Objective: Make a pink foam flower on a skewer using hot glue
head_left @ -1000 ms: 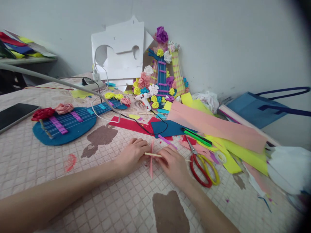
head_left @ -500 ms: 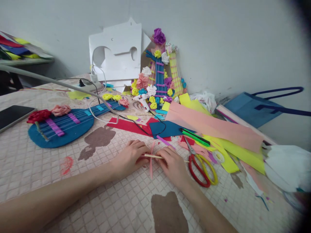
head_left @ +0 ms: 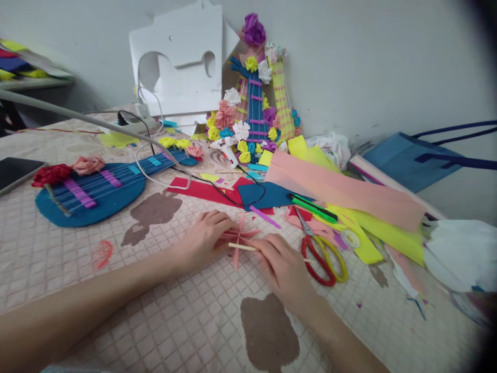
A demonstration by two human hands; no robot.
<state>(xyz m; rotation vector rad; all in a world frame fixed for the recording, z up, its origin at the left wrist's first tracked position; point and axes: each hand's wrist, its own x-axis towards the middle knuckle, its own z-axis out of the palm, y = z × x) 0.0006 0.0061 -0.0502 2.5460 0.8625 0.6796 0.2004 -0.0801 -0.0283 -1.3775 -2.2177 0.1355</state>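
Observation:
Pink paper pieces (head_left: 248, 234), crossed in a star-like shape, are held at their left side between the fingers of my left hand (head_left: 207, 235). My right hand (head_left: 283, 261) pinches a thin, pale wooden stick (head_left: 241, 247). The stick's left end lies across the front of the pink paper, and its other end sticks out to the right of my hand. To the right of that hand lie scissors (head_left: 319, 264) with one red and one yellow handle. A narrow purple strip (head_left: 265, 217) is on the table just beyond my hands.
A blue paper guitar (head_left: 116, 204) with paper flowers lies at left. Behind are a white glue gun (head_left: 227, 150) with its cord, and flowered paper guitars (head_left: 255, 111) against the wall. Pink sheet (head_left: 341, 186), yellow paper (head_left: 399, 241), green cutter (head_left: 314, 209) and tape roll (head_left: 350, 239) lie right.
The stick has come forward off the middle of the pink paper, which now shows more of its crossed shape. The whole view has shifted slightly.

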